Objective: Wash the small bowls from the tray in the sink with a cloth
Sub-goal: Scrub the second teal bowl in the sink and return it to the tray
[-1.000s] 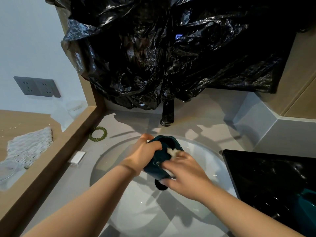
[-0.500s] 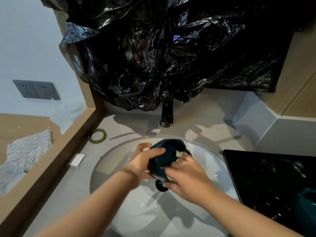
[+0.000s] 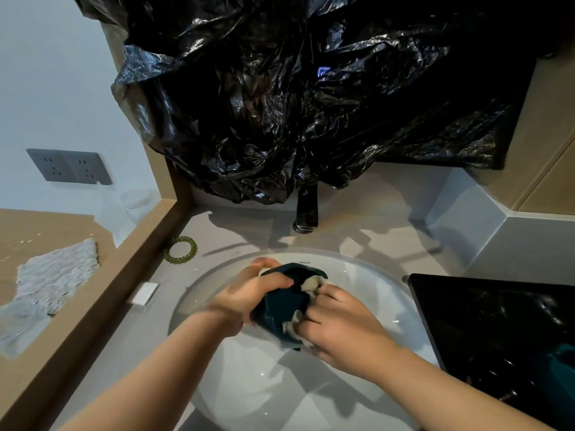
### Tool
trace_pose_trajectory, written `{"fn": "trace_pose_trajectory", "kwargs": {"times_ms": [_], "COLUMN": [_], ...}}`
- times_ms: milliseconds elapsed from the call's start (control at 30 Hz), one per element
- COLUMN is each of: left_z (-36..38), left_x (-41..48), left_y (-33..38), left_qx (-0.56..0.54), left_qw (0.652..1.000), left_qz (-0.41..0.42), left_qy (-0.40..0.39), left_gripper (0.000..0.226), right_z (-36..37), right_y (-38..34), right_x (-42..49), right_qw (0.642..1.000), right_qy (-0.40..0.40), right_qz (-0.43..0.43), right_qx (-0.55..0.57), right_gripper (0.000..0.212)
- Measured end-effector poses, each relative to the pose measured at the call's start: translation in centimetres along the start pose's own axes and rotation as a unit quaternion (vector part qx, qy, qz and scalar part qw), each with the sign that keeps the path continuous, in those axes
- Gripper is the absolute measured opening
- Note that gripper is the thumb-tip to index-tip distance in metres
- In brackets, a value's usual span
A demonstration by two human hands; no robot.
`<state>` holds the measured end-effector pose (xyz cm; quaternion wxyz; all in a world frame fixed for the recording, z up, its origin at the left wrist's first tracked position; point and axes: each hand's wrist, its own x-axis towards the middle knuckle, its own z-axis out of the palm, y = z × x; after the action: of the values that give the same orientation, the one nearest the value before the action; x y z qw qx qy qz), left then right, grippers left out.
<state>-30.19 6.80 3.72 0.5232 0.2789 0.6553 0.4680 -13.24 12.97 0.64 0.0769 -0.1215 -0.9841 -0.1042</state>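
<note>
- bowl (image 3: 281, 306): small, dark teal, held above the sink (image 3: 249, 387) between both hands, tilted on its side; mouth turned away toward the faucet (image 3: 306, 213).
- left hand (image 3: 252, 295): grips the bowl from its left side, thumb across the outer wall, fingers curled round the far rim.
- right hand (image 3: 340, 326): fingers curled, pinching the cloth (image 3: 311, 283) against the bowl's right side and lower edge.
- cloth: white, bunched; one wad shows at the bowl's rim, another bit under the fingers lower down.
- sink: round white basin set in the grey desk (image 3: 130, 337); no water is visible running.
- tray (image 3: 418, 295): black, glossy, on the desk just right of the sink. a teal bowl-like shape (image 3: 560, 363) lies in it at the picture's right edge, mostly cut off.
- faucet: dark, upright behind the sink, its top covered by the bag (image 3: 311, 104).
- bag: black plastic, crumpled, hanging over the back wall.
- bracelet (image 3: 181, 249): green beads, flat on the desk left of the sink.
- white tab (image 3: 145, 293): small, flat, at the foot of the wooden ledge (image 3: 93, 293).
- mat (image 3: 59, 275): pale, fuzzy, lying beyond the ledge.
- socket (image 3: 70, 166): grey double plate on the left wall.
</note>
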Motion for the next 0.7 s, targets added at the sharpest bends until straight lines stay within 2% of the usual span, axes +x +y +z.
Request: {"fn": "trace_pose_trajectory", "kwargs": {"times_ms": [100,167,200,233,300,367,400,467,567,633,700], "left_z": [1.9,2.8,2.7,2.3,1.0,0.0,-0.1,0.1,1.1,2.4,3.8], "left_x": [0.3,0.5,0.9,1.0,0.9,0.8,0.9,1.1,1.1,0.5,-0.4], "left_y": [-1.7,-2.3,-2.4,-2.2,-1.5,-0.9,-0.9,-0.9,-1.7,-2.7,-3.3], "left_qx": [-0.169,-0.214,-0.200,-0.166,-0.088,-0.023,-0.020,-0.064,-0.124,-0.196,-0.249], "left_qw": [0.980,0.964,0.965,0.973,0.991,0.999,1.000,0.998,0.987,0.975,0.963], "left_qz": [-0.004,0.005,0.006,0.006,0.005,0.003,-0.004,-0.020,0.018,0.025,0.027], "left_qy": [0.102,0.160,0.169,0.162,0.103,0.030,0.008,0.013,0.098,0.100,0.097], "left_gripper": [0.020,0.015,0.016,0.019,0.041,0.060,0.066,0.069,0.048,0.030,0.024], "right_z": [-0.3,-0.3,0.0,0.3,0.6,0.8,0.8,0.6,0.1,0.2,0.2], "right_y": [-1.7,-3.5,-4.1,-4.3,-3.7,-2.2,-1.4,-0.6,-1.7,-2.8,-4.0], "right_x": [1.3,2.0,2.0,1.9,1.3,0.6,0.4,0.1,0.6,1.3,2.0], "right_qw": [0.995,0.984,0.976,0.971,0.976,0.995,0.998,0.999,0.996,0.986,0.964], "right_qy": [0.031,0.063,0.071,0.077,0.052,0.027,0.019,0.020,0.020,0.051,0.061], "right_qz": [0.076,0.136,0.157,0.159,0.100,0.018,0.000,-0.004,0.062,0.125,0.208], "right_qx": [0.057,0.098,0.131,0.158,0.184,0.096,0.055,0.043,0.060,0.098,0.150], "right_gripper": [0.028,0.031,0.032,0.031,0.029,0.036,0.035,0.030,0.028,0.025,0.024]}}
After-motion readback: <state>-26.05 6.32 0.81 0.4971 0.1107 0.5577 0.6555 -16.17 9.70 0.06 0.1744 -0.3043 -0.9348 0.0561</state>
